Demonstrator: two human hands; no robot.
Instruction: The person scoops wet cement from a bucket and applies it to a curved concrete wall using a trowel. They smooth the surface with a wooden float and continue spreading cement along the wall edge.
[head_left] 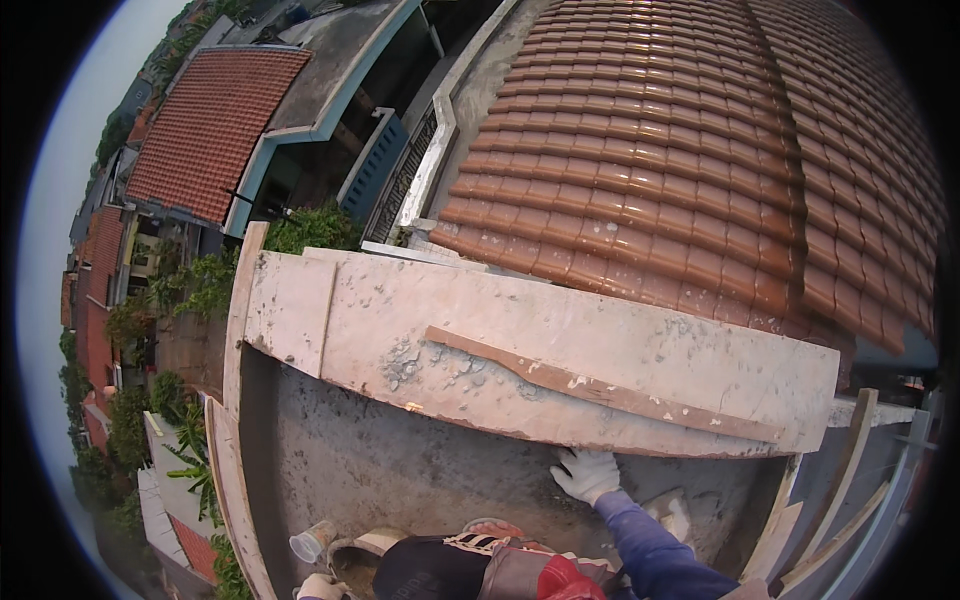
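Note:
My right hand (588, 475), in a whitish work glove, rests with its fingers apart at the near edge of a wide pale board (560, 320) spattered with dried mortar. Nothing shows in its grip. On top of that board lies a long, thin brown wooden strip (600, 390), with grey mortar crumbs (405, 365) at its left. Low at the left, my gloved left hand (322, 587) is cut off by the picture's edge, so its fingers are mostly hidden. Close to it are a clear plastic cup (308, 545) and a bucket (362, 562) partly behind my cap.
Upright wooden boards (232, 420) bound the grey cement surface (400, 460) on the left, and slats (835, 480) stand at the right. My bare foot (490, 525) is on this surface. Beyond the board, a brown tiled roof (640, 180) slopes; houses and trees lie below at left.

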